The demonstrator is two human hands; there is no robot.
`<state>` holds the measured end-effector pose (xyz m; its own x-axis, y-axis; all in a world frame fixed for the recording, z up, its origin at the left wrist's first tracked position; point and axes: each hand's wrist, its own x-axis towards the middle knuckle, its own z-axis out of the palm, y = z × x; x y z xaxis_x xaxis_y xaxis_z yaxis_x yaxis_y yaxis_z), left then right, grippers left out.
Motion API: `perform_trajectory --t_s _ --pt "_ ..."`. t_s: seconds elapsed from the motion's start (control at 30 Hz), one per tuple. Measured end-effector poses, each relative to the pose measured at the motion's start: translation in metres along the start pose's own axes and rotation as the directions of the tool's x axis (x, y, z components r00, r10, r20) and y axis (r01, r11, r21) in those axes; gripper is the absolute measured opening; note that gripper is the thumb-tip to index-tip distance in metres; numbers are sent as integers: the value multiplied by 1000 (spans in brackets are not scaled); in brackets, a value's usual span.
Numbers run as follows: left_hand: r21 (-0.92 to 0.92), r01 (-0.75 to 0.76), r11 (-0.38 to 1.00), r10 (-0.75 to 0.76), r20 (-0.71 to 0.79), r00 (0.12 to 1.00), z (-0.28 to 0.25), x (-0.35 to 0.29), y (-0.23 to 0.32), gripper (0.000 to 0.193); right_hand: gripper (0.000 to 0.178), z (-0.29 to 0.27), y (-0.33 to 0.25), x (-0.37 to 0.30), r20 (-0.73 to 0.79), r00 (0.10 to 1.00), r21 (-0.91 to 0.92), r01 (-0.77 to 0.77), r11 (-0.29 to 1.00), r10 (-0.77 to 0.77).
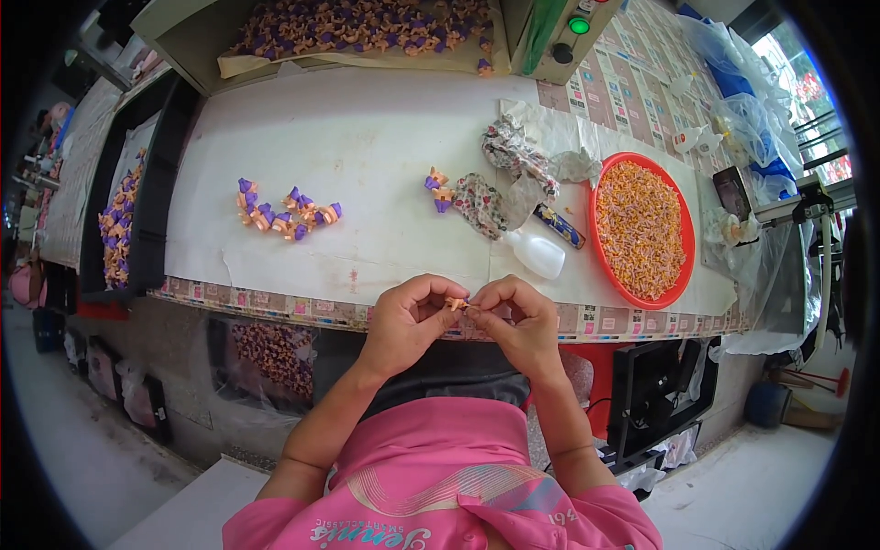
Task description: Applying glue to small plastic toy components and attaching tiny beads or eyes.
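Over the table's near edge, my left hand (406,323) and my right hand (521,326) meet with fingertips pinched together. Between them is a small peach-coloured figure piece (456,303) with a hint of purple; the fingers hide much of it, and both hands grip it. Beyond, on white paper, lies a curved cluster of peach and purple figure pieces (298,218). A smaller group of the same pieces (440,192) sits farther off, straight ahead of my hands. To the right stands a round red tub (594,240) full of tiny yellow-orange and pale parts (643,229).
A white squeeze bottle (537,255), a dark blue tube (559,226) and crumpled floral cloths (480,207) lie left of the tub. At the back, an open box (197,55) holds many piled pieces. A black tray (158,206) with more pieces stands at the left.
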<state>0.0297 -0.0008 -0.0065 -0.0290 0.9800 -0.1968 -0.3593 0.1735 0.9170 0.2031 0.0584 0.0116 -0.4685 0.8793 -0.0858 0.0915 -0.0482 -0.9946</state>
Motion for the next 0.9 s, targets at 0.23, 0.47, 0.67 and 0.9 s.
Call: perform_trajectory --t_s 0.23,0.47,0.67,0.9 --pt "30 96 995 -98 65 993 -7 2 4 21 19 -2 -7 3 55 993 19 -109 994 108" --pt "52 43 998 -50 154 987 -11 1 2 23 18 -3 -11 3 55 998 -206 23 978 -12" --pt "63 -6 998 -4 157 988 -8 -1 0 20 19 0 -12 -1 99 963 -463 269 845 -252" --pt "63 -51 997 41 146 988 -6 -2 0 17 18 -1 -6 -5 47 986 -347 167 923 -161"
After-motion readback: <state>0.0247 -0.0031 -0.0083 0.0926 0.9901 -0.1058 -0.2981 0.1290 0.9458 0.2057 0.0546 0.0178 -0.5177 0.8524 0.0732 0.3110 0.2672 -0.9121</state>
